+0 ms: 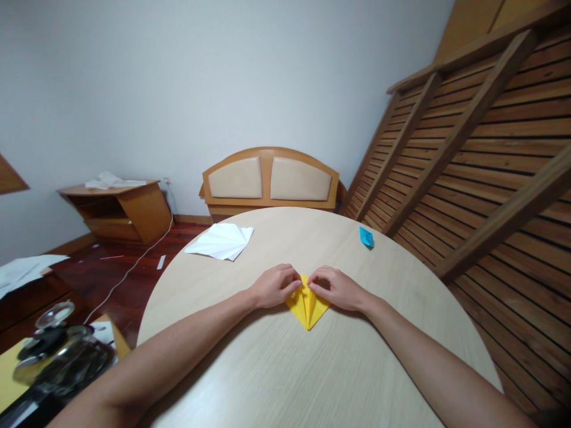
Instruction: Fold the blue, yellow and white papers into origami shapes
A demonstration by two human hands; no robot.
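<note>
Backing everything: a pale wall (pixel 276 77), plain across the middle. Slatted wooden panel (pixel 513 137) stands along the right side, thick beams crossing its boards. Dark red floor (pixel 134 291) shows at left. Round table (pixel 267 374), light wood grain, takes up the centre and near foreground. Beyond its far edge, a headboard (pixel 266 184) with two cream cushioned panels set in an arched wooden frame. Low wooden cabinet (pixel 145 211) by the wall at far left, crumpled white material on its top.

Both bare forearms reach in over the table from the near side and meet at the middle. Left hand (pixel 276 286): thumb and fingertips pinching the upper left part of the yellow paper (pixel 308 312). Right hand (pixel 342 289): same pinch, upper right part, just beside the other hand's fingertips. Yellow paper lies on the tabletop between the two, creased down its middle, one point towards the person.

White sheet (pixel 223 241) spread at the table's far left, fold lines fanning across it. Smallest: a folded blue paper (pixel 366 238) near the far right edge, well apart from the hands
</note>
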